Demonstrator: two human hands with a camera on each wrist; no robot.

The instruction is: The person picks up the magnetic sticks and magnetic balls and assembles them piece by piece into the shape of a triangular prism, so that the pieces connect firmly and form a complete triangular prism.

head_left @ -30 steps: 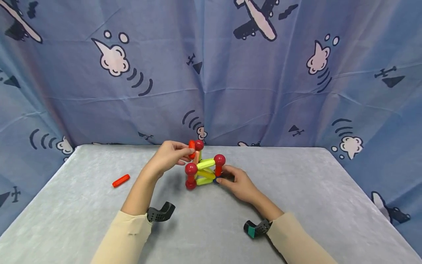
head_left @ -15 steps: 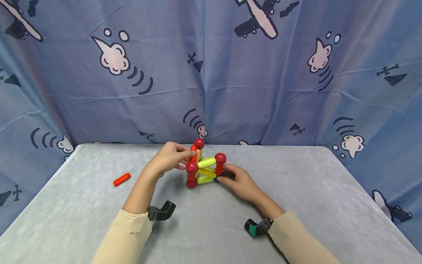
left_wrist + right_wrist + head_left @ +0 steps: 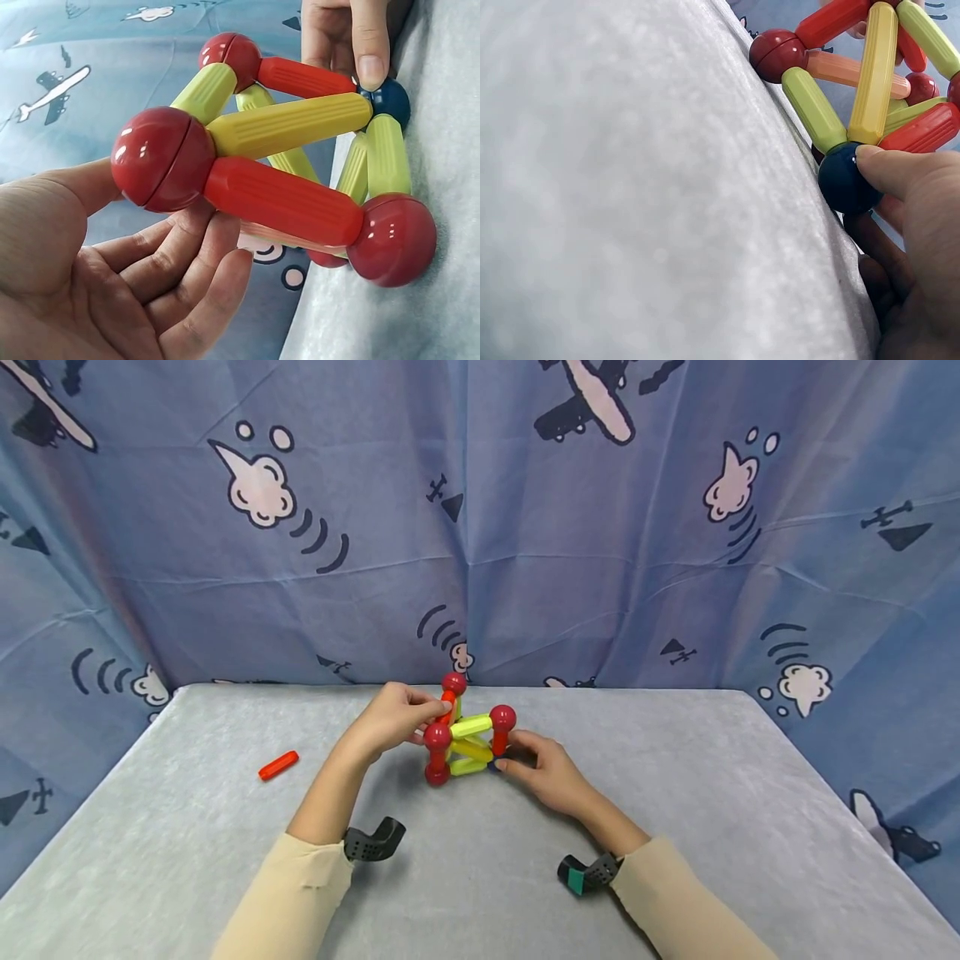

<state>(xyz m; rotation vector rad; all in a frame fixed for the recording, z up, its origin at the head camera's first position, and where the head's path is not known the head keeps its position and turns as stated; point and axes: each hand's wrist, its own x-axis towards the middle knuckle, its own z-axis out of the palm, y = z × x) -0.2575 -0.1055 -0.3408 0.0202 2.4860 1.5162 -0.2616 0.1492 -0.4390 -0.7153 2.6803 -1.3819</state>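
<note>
A frame of magnetic rods and balls stands on the table, with red balls (image 3: 438,736), yellow-green rods (image 3: 471,727), a yellow rod (image 3: 292,124) and upright red rods (image 3: 285,199). My left hand (image 3: 393,718) pinches a red rod (image 3: 447,703) at the frame's upper left side, between two top red balls; whether both its ends touch them cannot be made out. In the left wrist view that rod is hidden behind the near ball. Low on the right, my right hand (image 3: 551,777) grips the dark blue ball (image 3: 849,178), thumb pressed on its surface.
A loose red rod (image 3: 278,766) lies on the grey table (image 3: 480,877), left of the left forearm. Behind the table's far edge hangs a blue curtain (image 3: 375,527) with printed airplanes. Each wrist wears a black band (image 3: 375,841).
My left hand has carried the red rod slightly right and lower, tilting it from upright to slanted along the frame's top. The right hand keeps its grip on the blue ball.
</note>
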